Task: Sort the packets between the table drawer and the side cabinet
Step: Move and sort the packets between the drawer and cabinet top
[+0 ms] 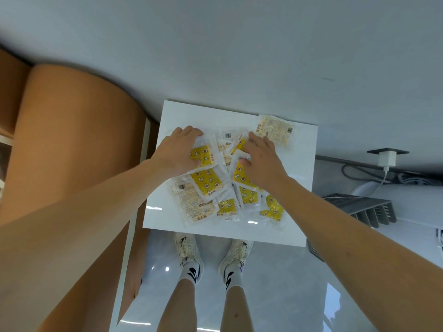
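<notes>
Several yellow-and-white packets [206,180] lie in a loose pile on a small white table [299,188]. One packet [275,130] lies apart, face down, at the far right corner. My left hand [178,149] grips a yellow packet [203,155] at the pile's far left, thumb under its near edge. My right hand [260,159] is on the middle of the pile, fingers curled over a packet [239,144] and thumb pinching its white edge. No drawer shows in this view.
A tall orange-brown cabinet [72,140] stands at the left, close to the table. A white wall runs behind. At the right are a white plug and cable [387,159] and a grey slotted rack [364,209]. My feet [211,250] stand on a glossy floor below the table's near edge.
</notes>
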`<state>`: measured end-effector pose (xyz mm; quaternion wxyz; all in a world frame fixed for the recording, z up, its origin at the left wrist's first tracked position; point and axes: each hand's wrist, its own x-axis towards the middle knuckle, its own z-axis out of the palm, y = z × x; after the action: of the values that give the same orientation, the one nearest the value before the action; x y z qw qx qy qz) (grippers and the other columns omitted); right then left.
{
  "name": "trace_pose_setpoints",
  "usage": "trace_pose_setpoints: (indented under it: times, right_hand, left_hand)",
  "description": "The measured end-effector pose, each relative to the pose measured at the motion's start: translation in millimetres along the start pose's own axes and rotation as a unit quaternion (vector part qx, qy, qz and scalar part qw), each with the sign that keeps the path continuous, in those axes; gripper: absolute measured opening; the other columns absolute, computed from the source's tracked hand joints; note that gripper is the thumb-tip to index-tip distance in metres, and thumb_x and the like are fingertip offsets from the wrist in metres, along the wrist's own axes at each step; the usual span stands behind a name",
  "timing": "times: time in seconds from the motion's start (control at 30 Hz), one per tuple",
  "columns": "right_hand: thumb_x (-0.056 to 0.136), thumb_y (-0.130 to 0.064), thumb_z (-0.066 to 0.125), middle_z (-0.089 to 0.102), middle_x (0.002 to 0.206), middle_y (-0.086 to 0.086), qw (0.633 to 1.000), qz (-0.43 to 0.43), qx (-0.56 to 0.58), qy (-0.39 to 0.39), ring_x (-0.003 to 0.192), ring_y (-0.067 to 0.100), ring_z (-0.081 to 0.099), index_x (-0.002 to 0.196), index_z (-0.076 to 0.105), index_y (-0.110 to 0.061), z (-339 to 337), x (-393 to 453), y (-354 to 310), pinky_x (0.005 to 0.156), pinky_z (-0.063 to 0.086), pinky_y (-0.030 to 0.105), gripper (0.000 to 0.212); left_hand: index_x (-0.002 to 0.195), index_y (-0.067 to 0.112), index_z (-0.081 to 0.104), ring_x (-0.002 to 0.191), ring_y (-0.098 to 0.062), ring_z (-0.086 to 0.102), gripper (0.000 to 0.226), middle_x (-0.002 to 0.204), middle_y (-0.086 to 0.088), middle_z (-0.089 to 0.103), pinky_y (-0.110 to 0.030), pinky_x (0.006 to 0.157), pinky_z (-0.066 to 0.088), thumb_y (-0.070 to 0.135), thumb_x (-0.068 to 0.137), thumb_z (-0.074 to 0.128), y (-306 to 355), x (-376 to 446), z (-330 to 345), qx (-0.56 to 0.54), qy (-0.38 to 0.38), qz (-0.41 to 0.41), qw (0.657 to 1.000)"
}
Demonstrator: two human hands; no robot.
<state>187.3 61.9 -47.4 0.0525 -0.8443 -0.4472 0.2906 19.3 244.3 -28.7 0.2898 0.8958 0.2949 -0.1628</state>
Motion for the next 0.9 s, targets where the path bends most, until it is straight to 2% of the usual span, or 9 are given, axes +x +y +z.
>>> trace_pose_setpoints:
  times: [0.07, 0.13, 0.2, 0.27, 0.4, 0.6, 0.73, 0.8, 0.9]
  right_hand:
    - [0.098, -0.027, 0.060, 0.034, 0.160, -0.002, 1.000, 0.009, 0.004, 0.007, 0.148, 0.026, 0.023, 0.127, 0.060, -0.017, -4, -2, -2, 0.104, 0.044, 0.054, 0.031]
    - [0.094, -0.027, 0.065, 0.043, 0.147, -0.004, 0.999, 0.002, -0.017, 0.038, 0.137, 0.024, 0.031, 0.112, 0.066, -0.019, -8, -5, -7, 0.092, 0.046, 0.052, 0.020]
    - [0.090, -0.028, 0.068, 0.047, 0.134, -0.002, 0.996, -0.006, -0.053, 0.067, 0.127, 0.025, 0.038, 0.100, 0.069, -0.020, -10, -7, -9, 0.095, 0.040, 0.050, 0.013]
    - [0.090, -0.029, 0.069, 0.048, 0.129, 0.000, 0.996, -0.008, -0.056, 0.064, 0.123, 0.024, 0.042, 0.096, 0.068, -0.020, -9, -6, -8, 0.100, 0.035, 0.046, 0.011]
    - [0.092, -0.027, 0.067, 0.048, 0.129, 0.005, 0.999, -0.003, -0.019, 0.045, 0.119, 0.027, 0.043, 0.095, 0.065, -0.015, -8, -5, -7, 0.089, 0.045, 0.043, 0.012]
    - [0.087, -0.028, 0.073, 0.051, 0.108, 0.005, 0.994, -0.016, -0.061, 0.094, 0.100, 0.028, 0.047, 0.087, 0.064, -0.016, -6, -9, -10, 0.085, 0.045, 0.043, 0.015]
    - [0.089, -0.021, 0.074, 0.048, 0.102, 0.004, 0.994, -0.016, -0.017, 0.103, 0.082, 0.024, 0.050, 0.090, 0.055, -0.016, -6, -14, -13, 0.070, 0.045, 0.037, 0.020]
    - [0.090, -0.019, 0.071, 0.046, 0.098, 0.000, 0.994, 0.007, 0.039, 0.102, 0.067, 0.022, 0.049, 0.093, 0.046, -0.021, -6, -16, -13, 0.060, 0.039, 0.032, 0.026]
    - [0.091, -0.019, 0.070, 0.053, 0.089, -0.004, 0.983, 0.080, 0.125, 0.105, 0.064, 0.018, 0.051, 0.101, 0.042, -0.026, -8, -18, -10, 0.059, 0.037, 0.032, 0.030]
  left_hand:
    - [0.146, 0.025, 0.041, 0.129, -0.021, 0.041, 0.069, 0.140, 0.005, 0.048, -0.045, 0.102, 0.041, 0.025, 0.086, 0.076, 2, -2, 0, 0.011, 0.003, 0.017, 1.000]
    - [0.146, 0.026, 0.040, 0.130, -0.021, 0.041, 0.071, 0.141, 0.004, 0.048, -0.045, 0.103, 0.042, 0.020, 0.086, 0.076, 4, -4, 2, 0.007, 0.006, 0.023, 1.000]
    - [0.147, 0.026, 0.038, 0.130, -0.023, 0.042, 0.074, 0.141, 0.001, 0.047, -0.046, 0.105, 0.043, 0.018, 0.084, 0.077, 5, -5, 5, -0.003, 0.012, 0.007, 1.000]
    - [0.148, 0.025, 0.036, 0.131, -0.026, 0.042, 0.077, 0.141, -0.002, 0.047, -0.045, 0.106, 0.044, 0.020, 0.083, 0.078, 5, -4, 7, -0.006, 0.016, -0.018, 1.000]
    - [0.147, 0.023, 0.037, 0.129, -0.026, 0.043, 0.074, 0.141, -0.002, 0.049, -0.044, 0.105, 0.040, 0.029, 0.085, 0.077, 3, -2, 7, 0.017, 0.009, -0.026, 0.999]
    - [0.142, 0.019, 0.042, 0.124, -0.026, 0.048, 0.078, 0.133, -0.003, 0.055, -0.044, 0.105, 0.038, 0.043, 0.079, 0.080, 4, -4, 6, 0.042, 0.017, -0.052, 0.998]
    - [0.139, 0.016, 0.045, 0.121, -0.026, 0.055, 0.077, 0.131, -0.004, 0.059, -0.043, 0.105, 0.038, 0.048, 0.078, 0.081, 8, -7, 3, 0.045, 0.037, -0.068, 0.996]
    - [0.138, 0.016, 0.047, 0.118, -0.026, 0.058, 0.071, 0.131, -0.003, 0.058, -0.040, 0.097, 0.046, 0.043, 0.081, 0.080, 8, -10, 2, -0.015, 0.024, -0.091, 0.995]
    - [0.131, 0.018, 0.051, 0.111, -0.026, 0.061, 0.058, 0.128, -0.002, 0.061, -0.034, 0.080, 0.049, 0.040, 0.084, 0.077, 5, -12, -1, -0.078, 0.028, -0.132, 0.988]
